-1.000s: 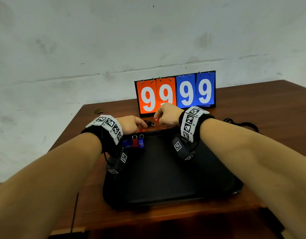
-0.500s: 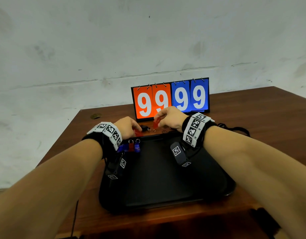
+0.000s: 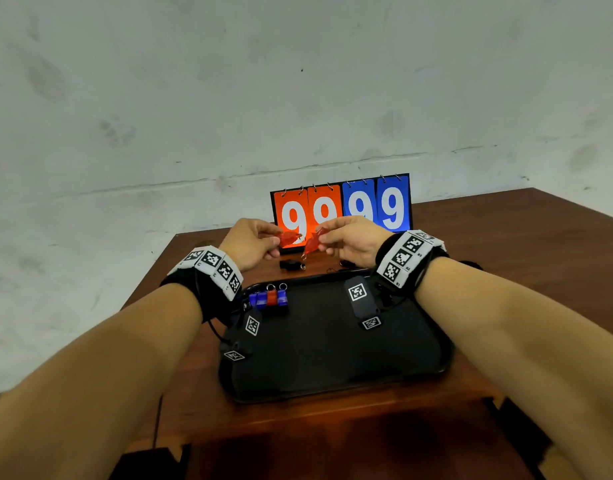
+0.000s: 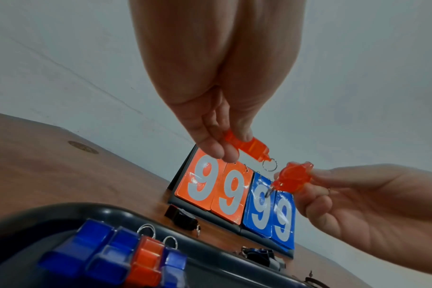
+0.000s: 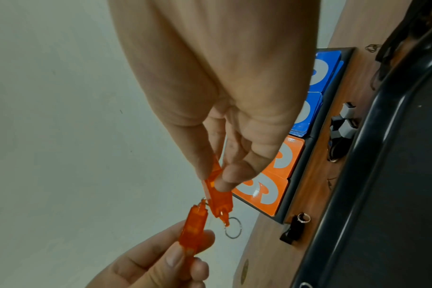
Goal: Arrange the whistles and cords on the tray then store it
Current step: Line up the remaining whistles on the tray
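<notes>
Both hands are raised above the table behind the black tray (image 3: pixel 332 351). My left hand (image 3: pixel 275 242) pinches one red whistle (image 3: pixel 289 238) by its mouthpiece, its key ring hanging free (image 4: pixel 269 165). My right hand (image 3: pixel 322 239) pinches a second red whistle (image 3: pixel 311 243), and the two almost touch. A row of blue and red whistles (image 3: pixel 268 300) lies side by side at the tray's far left corner. A black whistle (image 3: pixel 291 264) lies on the table just beyond the tray. Cord clasps (image 5: pixel 343 124) lie beside the tray's far rim.
A flip scoreboard (image 3: pixel 395 206) reading 99 99 stands upright behind the hands, near the wall. Black cords (image 3: pixel 471 264) trail on the wooden table (image 3: pixel 540 237) past my right wrist. The table's front edge is close below the tray.
Both hands have risen off the table, each lifting a red whistle, and brought the two together in the air. The head view has tilted upward.
</notes>
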The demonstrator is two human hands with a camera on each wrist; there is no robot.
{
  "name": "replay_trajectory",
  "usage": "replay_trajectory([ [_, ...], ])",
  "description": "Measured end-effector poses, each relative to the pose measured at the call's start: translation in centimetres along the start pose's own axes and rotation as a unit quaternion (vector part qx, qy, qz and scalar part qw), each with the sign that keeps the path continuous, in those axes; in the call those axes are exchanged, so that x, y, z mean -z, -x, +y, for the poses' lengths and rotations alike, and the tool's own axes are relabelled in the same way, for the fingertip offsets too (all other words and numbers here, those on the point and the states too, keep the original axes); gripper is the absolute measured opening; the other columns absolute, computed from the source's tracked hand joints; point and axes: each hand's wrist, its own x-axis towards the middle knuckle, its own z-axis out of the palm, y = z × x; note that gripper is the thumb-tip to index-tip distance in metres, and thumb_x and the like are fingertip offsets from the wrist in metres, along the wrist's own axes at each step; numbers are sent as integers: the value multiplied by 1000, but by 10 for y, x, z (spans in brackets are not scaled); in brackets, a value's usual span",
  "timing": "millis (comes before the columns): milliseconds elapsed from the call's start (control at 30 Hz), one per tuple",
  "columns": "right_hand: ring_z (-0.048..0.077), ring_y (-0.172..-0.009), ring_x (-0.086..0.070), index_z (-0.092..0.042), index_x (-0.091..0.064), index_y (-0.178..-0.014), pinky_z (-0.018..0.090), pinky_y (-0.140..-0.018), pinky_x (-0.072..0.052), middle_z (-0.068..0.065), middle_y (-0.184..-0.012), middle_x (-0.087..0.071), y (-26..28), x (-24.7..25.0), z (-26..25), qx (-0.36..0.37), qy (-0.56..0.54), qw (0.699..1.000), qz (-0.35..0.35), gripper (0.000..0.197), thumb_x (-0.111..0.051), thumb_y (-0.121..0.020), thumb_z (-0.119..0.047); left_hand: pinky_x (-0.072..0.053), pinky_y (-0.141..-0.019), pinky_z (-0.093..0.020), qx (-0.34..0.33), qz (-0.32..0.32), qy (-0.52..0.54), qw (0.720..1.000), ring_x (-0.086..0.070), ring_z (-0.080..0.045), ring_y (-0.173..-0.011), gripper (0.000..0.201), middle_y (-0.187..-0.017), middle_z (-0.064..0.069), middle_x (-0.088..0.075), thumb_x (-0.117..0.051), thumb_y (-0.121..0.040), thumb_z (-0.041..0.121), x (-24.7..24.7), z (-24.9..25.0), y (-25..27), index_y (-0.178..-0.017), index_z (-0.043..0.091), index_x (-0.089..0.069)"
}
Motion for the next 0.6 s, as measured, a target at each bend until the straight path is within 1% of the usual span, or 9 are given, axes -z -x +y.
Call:
replay_trajectory([
  [100, 18, -71, -62, 3, -60, -114, 24, -64, -49, 19, -94, -68, 17, -7, -4, 7, 1, 1000, -4, 30, -61, -86, 11, -59, -75, -26, -15, 24, 15, 999, -72, -19, -81, 31, -94, -6, -72, -61, -92, 2, 3, 6, 14, -122, 7, -63],
  [200, 17, -68, -60, 0, -60, -115, 24, -61, -47, 16, -87, -68, 32, -13, -5, 20, 11, 1000, -5, 31, -62, -86, 10, -59, -78, -29, -39, 42, 27, 998, -73, -20, -82, 33, -101, -7, -71, -63, -89, -4, 4, 15, 30, -119, 8, -64],
  [300, 16, -66, -60, -4, -62, -119, 25, -60, -46, 13, -81, -69, 43, -19, -4, 29, 25, 999, -18, 36, -63, -86, 10, -59, -82, -31, -71, 67, 8, 995, -72, -19, -84, 32, -99, -3, -71, -67, -85, -6, 3, 23, 46, -113, 10, -67],
  [400, 15, -65, -60, -5, -64, -119, 24, -58, -47, 13, -82, -69, 56, -26, -6, 36, 45, 998, -29, 35, -64, -86, 7, -57, -81, -25, -107, 97, -40, 989, -69, -13, -85, 29, -92, 4, -68, -71, -81, -4, 6, 32, 62, -106, 13, -69],
  [500, 15, -64, -59, -3, -65, -118, 22, -56, -49, 15, -86, -69, 63, -32, -14, 42, 55, 997, -38, 32, -65, -87, 4, -50, -80, -16, -139, 122, -84, 979, -66, -8, -85, 26, -91, 6, -69, -74, -80, 1, 9, 41, 72, -102, 15, -71],
  [600, 15, -63, -58, 0, -65, -117, 23, -55, -48, 19, -95, -68, 66, -37, -15, 46, 55, 997, -40, 30, -67, -87, 0, -49, -83, -16, -158, 136, -105, 972, -67, -8, -86, 26, -94, 4, -71, -74, -81, 1, 10, 44, 78, -102, 15, -72],
])
